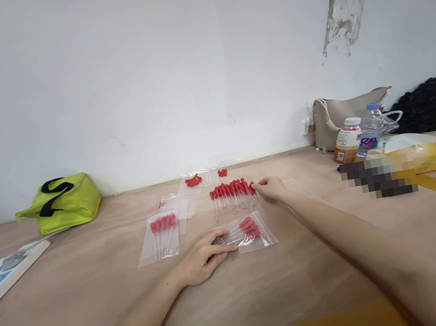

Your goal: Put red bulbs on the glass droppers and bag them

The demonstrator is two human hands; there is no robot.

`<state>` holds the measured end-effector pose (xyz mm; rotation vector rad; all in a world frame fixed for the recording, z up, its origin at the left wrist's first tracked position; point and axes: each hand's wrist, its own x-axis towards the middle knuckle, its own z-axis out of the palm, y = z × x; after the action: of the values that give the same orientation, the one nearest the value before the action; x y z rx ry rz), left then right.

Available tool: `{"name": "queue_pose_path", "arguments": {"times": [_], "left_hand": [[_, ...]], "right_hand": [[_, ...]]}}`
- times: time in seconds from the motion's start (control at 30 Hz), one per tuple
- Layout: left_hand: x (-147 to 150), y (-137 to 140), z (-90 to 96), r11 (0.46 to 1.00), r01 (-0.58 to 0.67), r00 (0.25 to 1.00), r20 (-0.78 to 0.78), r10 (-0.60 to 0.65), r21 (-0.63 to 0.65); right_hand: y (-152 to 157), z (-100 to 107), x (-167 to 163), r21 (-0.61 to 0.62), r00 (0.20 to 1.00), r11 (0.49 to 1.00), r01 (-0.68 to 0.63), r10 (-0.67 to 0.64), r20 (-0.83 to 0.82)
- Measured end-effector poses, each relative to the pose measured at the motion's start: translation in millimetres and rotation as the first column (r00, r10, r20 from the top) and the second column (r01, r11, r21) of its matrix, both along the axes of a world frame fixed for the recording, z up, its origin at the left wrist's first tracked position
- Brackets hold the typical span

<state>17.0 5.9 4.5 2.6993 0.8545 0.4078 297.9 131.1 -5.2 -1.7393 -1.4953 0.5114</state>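
Observation:
My left hand lies on the table with fingers stretched out and apart, resting on the left end of a clear zip bag. Inside that bag are several droppers with red bulbs. Farther back, a row of loose droppers lies side by side, red bulbs away from me. At the row's right end, my right hand pinches the red bulb of one dropper between thumb and fingertips. Left of my left hand is another clear bag with red-bulbed droppers in it.
Flat clear bags lie behind the left bag. More red bulbs are near the wall. A yellow-green bag and power strip stand left. Right are bottles, a beige bag and a yellow pack.

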Motion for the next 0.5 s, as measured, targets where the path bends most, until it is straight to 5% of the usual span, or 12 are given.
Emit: {"name": "queue_pose_path", "arguments": {"times": [0.23, 0.5], "left_hand": [[0, -1, 0.8, 1.0, 0.012, 1.0, 0.0, -0.012, 0.008], [-1, 0, -1.3, 1.0, 0.001, 1.0, 0.008, -0.001, 0.006]], "right_hand": [[23, 1, -15, -0.04, 0.995, 0.994, 0.1, -0.101, -0.013], [-32, 13, 7, 0.139, 0.967, 0.99, -0.009, 0.044, -0.25]]}}
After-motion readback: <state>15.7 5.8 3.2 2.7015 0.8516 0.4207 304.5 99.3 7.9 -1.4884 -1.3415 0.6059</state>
